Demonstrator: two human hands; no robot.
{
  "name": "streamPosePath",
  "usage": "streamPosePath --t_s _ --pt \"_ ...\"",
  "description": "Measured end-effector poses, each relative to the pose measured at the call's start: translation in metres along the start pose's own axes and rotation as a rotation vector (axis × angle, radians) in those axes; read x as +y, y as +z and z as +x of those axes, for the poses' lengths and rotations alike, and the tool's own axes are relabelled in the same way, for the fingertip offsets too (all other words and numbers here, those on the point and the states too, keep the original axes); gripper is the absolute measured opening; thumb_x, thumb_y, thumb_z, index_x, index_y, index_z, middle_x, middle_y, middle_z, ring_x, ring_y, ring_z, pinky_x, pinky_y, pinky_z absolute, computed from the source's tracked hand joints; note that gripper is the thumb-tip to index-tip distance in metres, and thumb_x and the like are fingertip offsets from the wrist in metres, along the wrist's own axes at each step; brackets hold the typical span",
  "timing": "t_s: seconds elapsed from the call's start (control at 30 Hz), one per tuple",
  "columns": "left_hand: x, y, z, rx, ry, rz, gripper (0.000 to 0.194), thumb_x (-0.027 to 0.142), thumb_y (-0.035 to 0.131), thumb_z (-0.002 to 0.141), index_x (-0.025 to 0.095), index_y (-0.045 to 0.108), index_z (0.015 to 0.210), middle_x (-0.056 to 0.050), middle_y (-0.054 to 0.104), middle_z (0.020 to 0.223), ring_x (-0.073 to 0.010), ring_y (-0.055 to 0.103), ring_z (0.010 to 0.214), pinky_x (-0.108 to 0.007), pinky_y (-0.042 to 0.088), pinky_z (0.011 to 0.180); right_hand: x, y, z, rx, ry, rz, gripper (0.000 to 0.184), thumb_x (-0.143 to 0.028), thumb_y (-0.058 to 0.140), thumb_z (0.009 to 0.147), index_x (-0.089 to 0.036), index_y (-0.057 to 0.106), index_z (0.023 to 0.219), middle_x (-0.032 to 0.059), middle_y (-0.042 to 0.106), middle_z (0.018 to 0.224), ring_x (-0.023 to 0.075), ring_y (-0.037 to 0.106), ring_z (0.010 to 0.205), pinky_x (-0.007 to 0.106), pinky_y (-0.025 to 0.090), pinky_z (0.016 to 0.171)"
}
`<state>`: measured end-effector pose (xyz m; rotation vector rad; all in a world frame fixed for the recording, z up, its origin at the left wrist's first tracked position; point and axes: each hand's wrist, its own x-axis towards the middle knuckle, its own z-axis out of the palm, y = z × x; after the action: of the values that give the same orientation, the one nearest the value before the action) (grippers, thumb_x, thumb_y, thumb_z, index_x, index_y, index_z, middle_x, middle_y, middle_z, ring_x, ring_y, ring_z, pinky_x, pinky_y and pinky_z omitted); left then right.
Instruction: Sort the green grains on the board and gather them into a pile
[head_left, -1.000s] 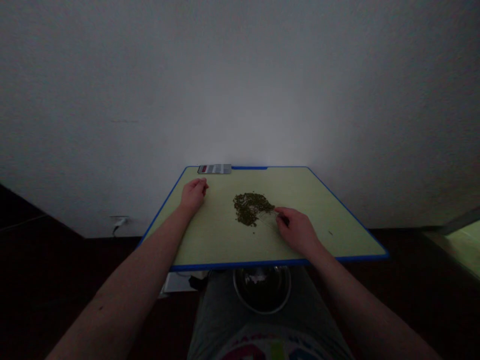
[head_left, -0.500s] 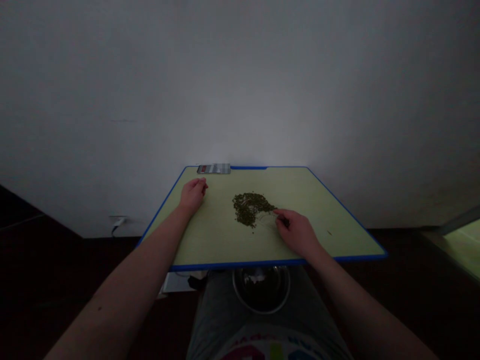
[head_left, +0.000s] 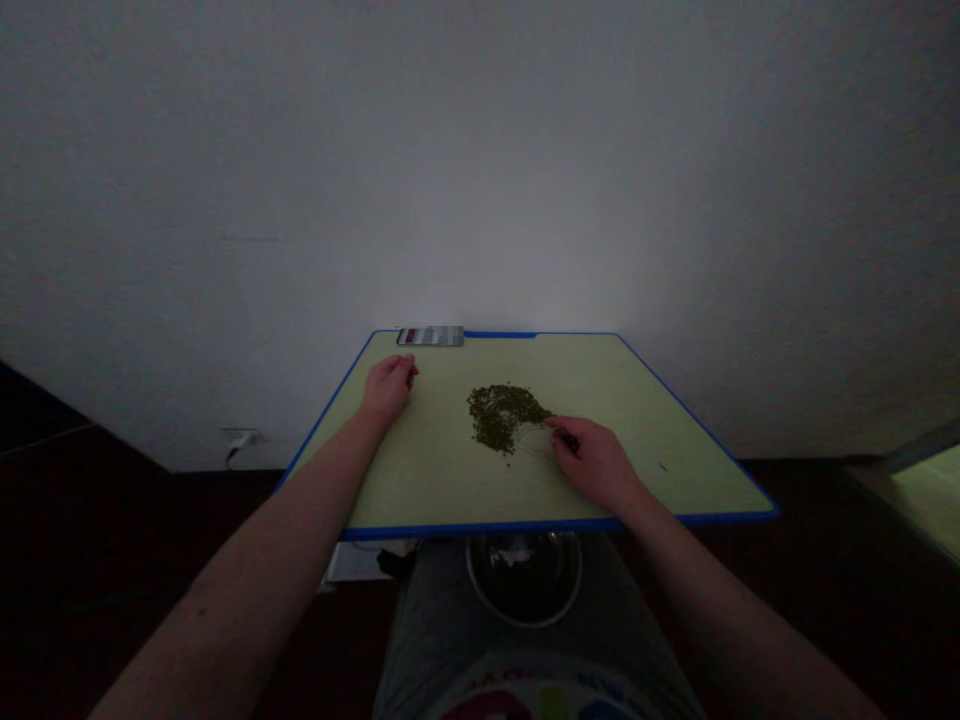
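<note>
A loose pile of small dark green grains (head_left: 495, 415) is spread over the middle of a pale yellow-green table top (head_left: 442, 480) with a blue rim. My right hand (head_left: 596, 460) rests at the pile's right edge. Its index fingertip touches the outermost grains, while the other fingers curl around a dark clump that looks like more of them. Faint thin curved lines (head_left: 531, 430) show on the table beside those fingers. To the left of the pile, my left hand (head_left: 390, 385) lies closed on the table, its palm side hidden.
A phone (head_left: 431, 337) lies at the table's far left edge, against a grey wall (head_left: 480, 180). One small dark sliver (head_left: 662, 466) is on the table's right side. Below the near edge, a shiny metal bowl (head_left: 574, 585) sits on my lap. A plugged-in socket (head_left: 240, 438) is low on the wall.
The view has shifted very slightly. Both hands stay in about the same place, and the pile looks nearly unchanged.
</note>
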<state>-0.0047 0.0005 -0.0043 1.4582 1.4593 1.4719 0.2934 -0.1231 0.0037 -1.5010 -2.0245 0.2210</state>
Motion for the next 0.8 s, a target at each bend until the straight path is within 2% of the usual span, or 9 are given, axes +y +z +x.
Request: streamPosePath --t_s 0.17,0.47,0.8 --pt "-0.004 0.000 0.002 -0.004 0.015 -0.022 0.033 0.044 0.046 0.074 0.017 0.052 0.057 0.003 0.041 0.044 -0.0080 0.036 0.040 -0.022 0.027 0.040 0.002 -0.003 -0.002 0.005 0.015 0.010 0.031 -0.020 0.046 0.078 -0.018 0.062 0.103 0.0049 0.068 0.083 0.0161 0.061 0.072 0.028 0.045 0.068" --pt "0.003 0.000 -0.002 0.010 -0.014 0.010 0.033 0.045 0.046 0.074 0.017 0.051 0.057 0.003 0.041 0.044 -0.0083 0.036 0.039 -0.022 0.027 0.039 0.006 -0.002 0.006 0.057 0.041 -0.073 0.029 -0.019 0.046 0.077 -0.019 0.063 0.101 0.0046 0.068 0.084 0.0174 0.061 0.076 0.029 0.045 0.071" --pt "0.002 -0.001 -0.001 -0.001 -0.001 -0.004 0.033 0.045 0.046 0.074 0.017 0.052 0.057 0.003 0.042 0.044 -0.0080 0.036 0.039 -0.022 0.028 0.040 0.006 0.000 0.014 0.010 0.018 -0.059 0.030 -0.018 0.046 0.078 -0.019 0.062 0.104 0.0050 0.068 0.086 0.0172 0.061 0.077 0.029 0.046 0.073"
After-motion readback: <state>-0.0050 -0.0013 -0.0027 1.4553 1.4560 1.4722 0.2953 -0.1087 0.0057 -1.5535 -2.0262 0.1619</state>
